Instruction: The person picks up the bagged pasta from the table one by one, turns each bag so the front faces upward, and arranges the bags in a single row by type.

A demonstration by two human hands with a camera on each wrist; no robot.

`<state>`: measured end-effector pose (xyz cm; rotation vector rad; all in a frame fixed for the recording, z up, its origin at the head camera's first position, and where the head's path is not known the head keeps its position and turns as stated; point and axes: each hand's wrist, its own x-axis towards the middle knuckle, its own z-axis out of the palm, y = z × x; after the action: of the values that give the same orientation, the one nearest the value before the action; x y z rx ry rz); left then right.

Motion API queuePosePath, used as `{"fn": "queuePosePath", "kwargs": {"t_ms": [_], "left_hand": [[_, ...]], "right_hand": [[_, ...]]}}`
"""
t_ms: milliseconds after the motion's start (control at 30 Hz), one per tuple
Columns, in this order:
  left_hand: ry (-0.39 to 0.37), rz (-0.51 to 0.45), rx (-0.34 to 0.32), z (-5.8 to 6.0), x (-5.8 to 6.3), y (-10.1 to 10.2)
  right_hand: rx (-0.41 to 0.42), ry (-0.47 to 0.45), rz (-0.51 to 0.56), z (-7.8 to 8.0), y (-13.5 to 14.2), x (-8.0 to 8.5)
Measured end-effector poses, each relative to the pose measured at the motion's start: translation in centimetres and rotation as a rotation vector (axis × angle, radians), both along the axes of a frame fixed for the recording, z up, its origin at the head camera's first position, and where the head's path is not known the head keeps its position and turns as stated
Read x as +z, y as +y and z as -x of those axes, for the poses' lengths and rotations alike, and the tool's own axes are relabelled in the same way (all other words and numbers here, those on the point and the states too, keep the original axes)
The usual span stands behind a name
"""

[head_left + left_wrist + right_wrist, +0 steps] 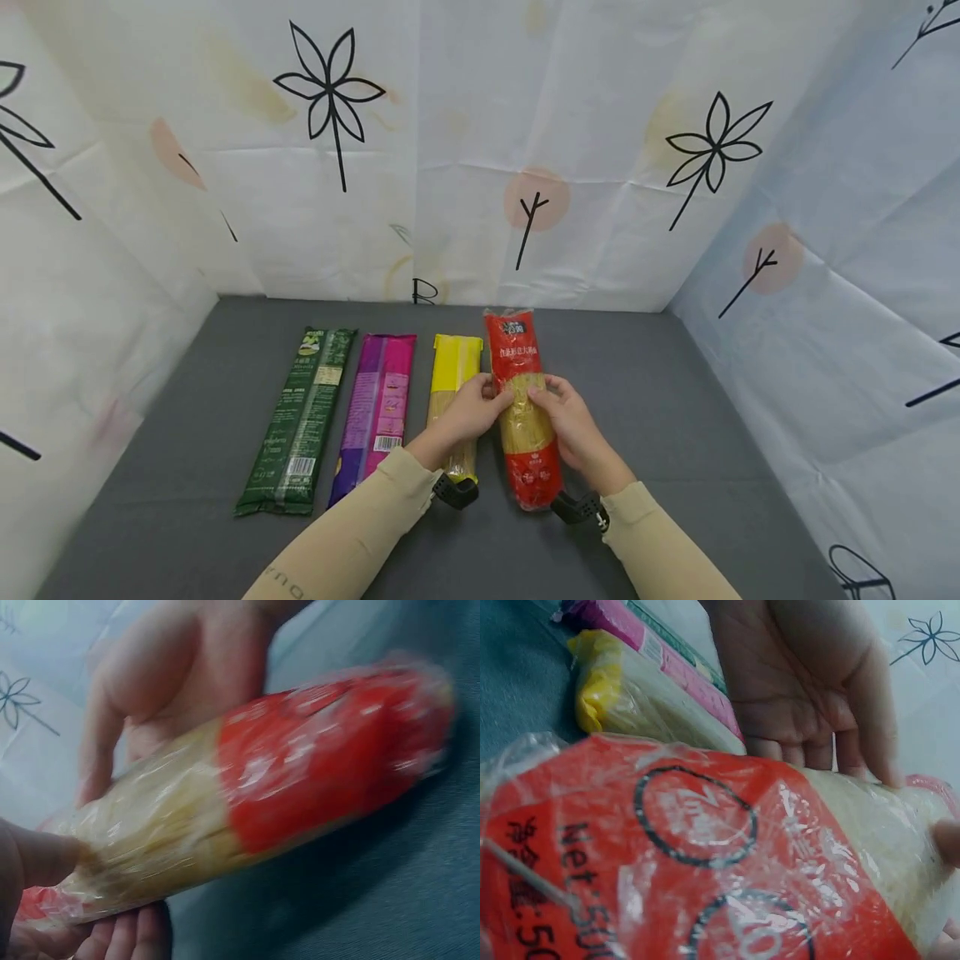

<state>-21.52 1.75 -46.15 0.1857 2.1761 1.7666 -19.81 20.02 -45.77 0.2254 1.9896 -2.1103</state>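
Observation:
A red plastic pack of spaghetti (531,417) with a clear middle band is held between both hands, lifted off the grey table in the left wrist view. My left hand (480,406) grips its left side, thumb on the front and fingers behind. On the opposite side my right hand (570,421) grips it the same way; in the left wrist view its thumb (49,857) presses the clear band. Close by the left hand lies a yellow pack of spaghetti (457,362), partly covered by that hand and forearm. Its yellow end (600,686) shows in the right wrist view.
Left of the yellow pack lie a pink and purple pack (382,387) and a dark green pack (300,421), roughly side by side on the grey table (637,400). White printed cloth (465,108) walls the back and both sides.

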Motion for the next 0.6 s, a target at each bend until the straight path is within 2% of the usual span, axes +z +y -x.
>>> {"fn": "queuePosePath", "kwargs": {"t_ms": [200,400,500,600], "left_hand": [[0.023,0.061,-0.085,-1.5,-0.7,1.3],[0.025,0.006,-0.148,-3.1,-1.7,3.1],[0.04,-0.002,-0.166,-3.6,-2.3,3.9],[0.082,0.043,-0.168,-3.7,-2.7,4.4]], "right_hand": [[-0.079,-0.014,-0.042,1.6,0.8,-0.1],[-0.139,-0.035,-0.075,3.1,2.0,-0.2],[-0.147,-0.044,-0.092,3.9,2.6,-0.4],[-0.139,-0.055,-0.119,4.7,3.3,-0.6]]}}
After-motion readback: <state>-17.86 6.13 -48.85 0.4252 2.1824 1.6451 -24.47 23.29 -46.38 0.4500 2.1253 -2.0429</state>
